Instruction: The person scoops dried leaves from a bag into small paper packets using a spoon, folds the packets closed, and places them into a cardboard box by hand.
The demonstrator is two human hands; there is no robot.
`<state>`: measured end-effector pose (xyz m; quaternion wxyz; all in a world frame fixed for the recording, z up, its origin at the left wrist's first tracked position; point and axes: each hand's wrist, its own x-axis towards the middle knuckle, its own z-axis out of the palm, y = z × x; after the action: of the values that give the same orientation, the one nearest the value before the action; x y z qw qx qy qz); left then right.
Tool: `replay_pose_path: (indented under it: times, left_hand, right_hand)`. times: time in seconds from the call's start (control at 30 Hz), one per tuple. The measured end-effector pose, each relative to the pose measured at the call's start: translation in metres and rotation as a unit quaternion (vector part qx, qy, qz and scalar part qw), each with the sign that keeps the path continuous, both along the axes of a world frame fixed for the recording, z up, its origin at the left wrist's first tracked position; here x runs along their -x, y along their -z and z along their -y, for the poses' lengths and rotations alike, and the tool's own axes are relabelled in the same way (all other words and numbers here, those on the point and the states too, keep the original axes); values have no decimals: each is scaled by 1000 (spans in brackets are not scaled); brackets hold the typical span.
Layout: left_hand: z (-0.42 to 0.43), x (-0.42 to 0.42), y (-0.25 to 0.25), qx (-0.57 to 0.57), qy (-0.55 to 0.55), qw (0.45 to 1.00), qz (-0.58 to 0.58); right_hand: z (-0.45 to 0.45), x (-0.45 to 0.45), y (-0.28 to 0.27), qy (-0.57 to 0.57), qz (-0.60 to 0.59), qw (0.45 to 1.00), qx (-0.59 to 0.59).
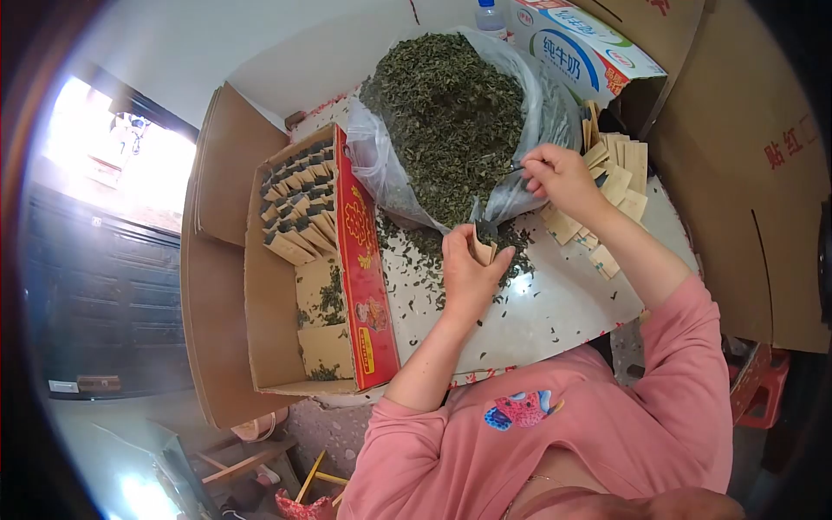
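Gripping left hand (472, 276): thumb and fingers clamped around a paper packet (482, 251), forearm reaching forward from the body.
Right hand (565, 180): fingertips pinched together on a dark tool (517, 167), wrist bent inward, beyond and right of the left hand.
Leaves (446, 104): heaped in a plastic bag (371, 160) beyond the left hand; some scattered around it on the counter (555, 308).
Box (368, 295): left of the left hand, with rows of dark-topped packets (299, 199).
Loose packets (620, 186): just right of the right hand.
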<state>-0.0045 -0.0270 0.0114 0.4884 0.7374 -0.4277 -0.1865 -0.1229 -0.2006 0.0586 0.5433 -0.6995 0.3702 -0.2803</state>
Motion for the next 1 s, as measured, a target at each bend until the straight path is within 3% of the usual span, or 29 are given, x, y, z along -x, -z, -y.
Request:
replay_pose_path:
  times: [0.17, 0.27, 0.37, 0.53, 0.6, 0.7, 0.77, 0.9, 0.97, 1.0]
  left_hand:
    - [2, 4, 0, -17, 15, 999, -32]
    - [0, 9, -4, -11, 19, 999, 26]
    - [0, 14, 1, -19, 27, 999, -1]
    - [4, 19, 4, -38, 34, 997, -50]
    - [4, 20, -1, -43, 32, 999, 13]
    - [4, 21, 2, -36, 33, 997, 55]
    - [5, 24, 5, -40, 35, 998, 45]
    - [6, 27, 9, -35, 25, 998, 43]
    - [5, 26, 13, -31, 24, 998, 46]
    - [5, 25, 14, -25, 26, 998, 51]
  right_hand:
    - [-12, 24, -11, -41, 52, 995, -69]
    - [-14, 42, -16, -89, 60, 993, -58]
    - [-21, 53, -32, -109, 60, 990, -62]
    - [-17, 62, -44, -170, 7, 985, -26]
    - [-18, 60, -49, -186, -14, 982, -25]
    - [-22, 53, -54, -220, -70, 973, 30]
    - [-24, 49, -55, -265, -79, 927, 252]
    - [-42, 41, -64, -288, -142, 871, 372]
    - [-51, 37, -72, -314, -179, 807, 467]
    - [-53, 37, -71, -315, -179, 807, 466]
